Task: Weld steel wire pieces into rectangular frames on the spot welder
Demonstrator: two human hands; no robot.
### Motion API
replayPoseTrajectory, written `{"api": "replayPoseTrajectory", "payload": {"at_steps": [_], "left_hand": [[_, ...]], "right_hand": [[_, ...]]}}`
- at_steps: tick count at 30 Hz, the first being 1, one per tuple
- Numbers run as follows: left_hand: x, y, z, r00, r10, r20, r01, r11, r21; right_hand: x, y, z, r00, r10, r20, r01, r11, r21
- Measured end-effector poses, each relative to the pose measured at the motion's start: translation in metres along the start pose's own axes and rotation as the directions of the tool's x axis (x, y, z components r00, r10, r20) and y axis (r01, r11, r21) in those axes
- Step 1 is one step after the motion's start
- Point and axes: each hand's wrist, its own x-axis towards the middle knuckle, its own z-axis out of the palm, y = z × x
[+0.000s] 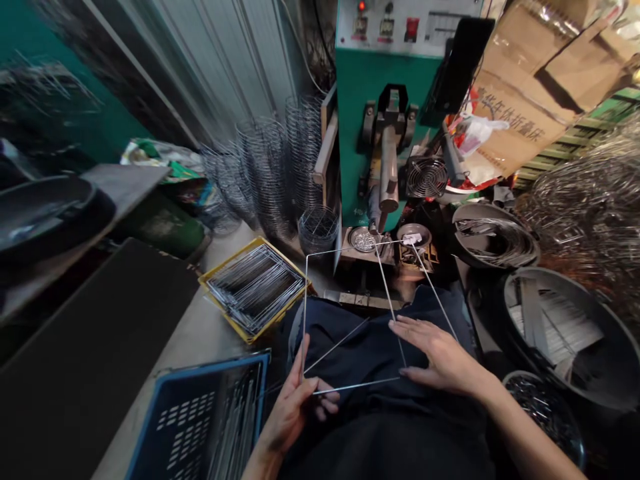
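A bent wire frame point(385, 283) of thin metal rods spans the space above my lap, its far side reaching the welding machine's electrode tip. My left hand point(295, 403) is closed around its near left corner, thumb and fingers on the rods. On the right, my right hand point(440, 353) holds the near right corner, with the fingers fairly straight over one rod and the thumb low by the bend. The green machine point(357, 133) stands straight ahead with a thick metal electrode arm point(389, 170). Beneath that arm sits a small dish of metal bits point(363, 239).
A yellow crate point(245, 337) of wire frames and a blue crate point(145, 427) of wire pieces stand left. Wire baskets point(263, 173) are stacked behind. Basins of wire, including a large black basin point(623, 353), line the right. A small fan point(427, 177) sits beside the electrode.
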Motion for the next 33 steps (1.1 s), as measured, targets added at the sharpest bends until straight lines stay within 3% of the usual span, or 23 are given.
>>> {"api": "replayPoseTrajectory", "payload": {"at_steps": [6, 8, 13, 19, 25, 33], "left_hand": [[0.013, -0.006, 0.01, 1.0, -0.018, 0.024, 0.019, 0.999, -0.032], [0.015, -0.007, 0.01, 0.999, -0.013, 0.033, 0.015, 0.999, -0.049], [0.015, -0.007, 0.009, 0.998, 0.004, 0.062, 0.0, 0.997, -0.071], [0.018, -0.009, 0.011, 0.996, -0.032, 0.079, 0.036, 0.998, -0.042], [0.012, -0.004, 0.013, 0.997, -0.002, 0.075, 0.006, 0.999, -0.053], [0.007, 0.002, 0.022, 0.997, 0.01, 0.079, -0.008, 1.0, -0.028]], "right_hand": [[0.034, -0.029, 0.028, 0.992, -0.118, 0.045, 0.113, 0.989, 0.092], [0.031, -0.027, 0.03, 0.992, -0.127, 0.014, 0.125, 0.987, 0.097], [0.016, -0.014, 0.026, 0.993, 0.042, -0.11, -0.037, 0.998, 0.047], [0.016, -0.028, 0.027, 0.995, -0.098, 0.001, 0.095, 0.967, 0.235], [-0.002, -0.019, 0.022, 0.998, 0.036, -0.046, -0.031, 0.994, 0.108], [-0.018, -0.018, 0.022, 0.998, 0.058, 0.004, -0.058, 0.993, 0.101]]}}
